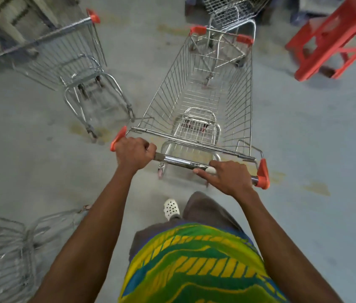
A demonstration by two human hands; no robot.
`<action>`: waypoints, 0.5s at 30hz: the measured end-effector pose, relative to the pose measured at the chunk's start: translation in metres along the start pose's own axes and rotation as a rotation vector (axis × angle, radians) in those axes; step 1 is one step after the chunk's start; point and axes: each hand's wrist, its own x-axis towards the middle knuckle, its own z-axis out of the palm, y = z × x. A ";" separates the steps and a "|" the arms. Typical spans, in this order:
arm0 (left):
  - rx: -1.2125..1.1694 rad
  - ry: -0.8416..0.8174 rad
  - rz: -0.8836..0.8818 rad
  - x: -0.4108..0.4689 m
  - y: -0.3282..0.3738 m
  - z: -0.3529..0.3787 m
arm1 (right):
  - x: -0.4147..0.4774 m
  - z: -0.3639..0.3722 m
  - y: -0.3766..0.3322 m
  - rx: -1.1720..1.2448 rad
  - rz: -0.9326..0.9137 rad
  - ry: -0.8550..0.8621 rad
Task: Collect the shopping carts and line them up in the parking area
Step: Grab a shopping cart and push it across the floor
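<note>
An empty wire shopping cart with orange corner caps stands straight in front of me. Both hands are on its chrome handle bar. My left hand grips the bar near its left orange end. My right hand wraps the bar toward the right end, index finger stretched along it. The cart's front edge touches or nearly touches another wire cart at the top of the view. A third cart stands apart on the left, turned at an angle.
A red plastic stool lies tilted at the top right. Part of one more wire cart shows at the bottom left. Grey concrete floor stretches to the right. Stacked material sits at the top left corner.
</note>
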 end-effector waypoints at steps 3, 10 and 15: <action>0.009 -0.010 0.083 0.054 0.009 0.002 | 0.030 -0.008 0.002 -0.027 0.089 0.004; 0.016 -0.060 0.251 0.175 0.042 0.013 | 0.098 -0.028 0.017 -0.022 0.275 0.009; 0.016 -0.041 0.388 0.264 0.075 0.024 | 0.151 -0.040 0.037 0.009 0.399 0.037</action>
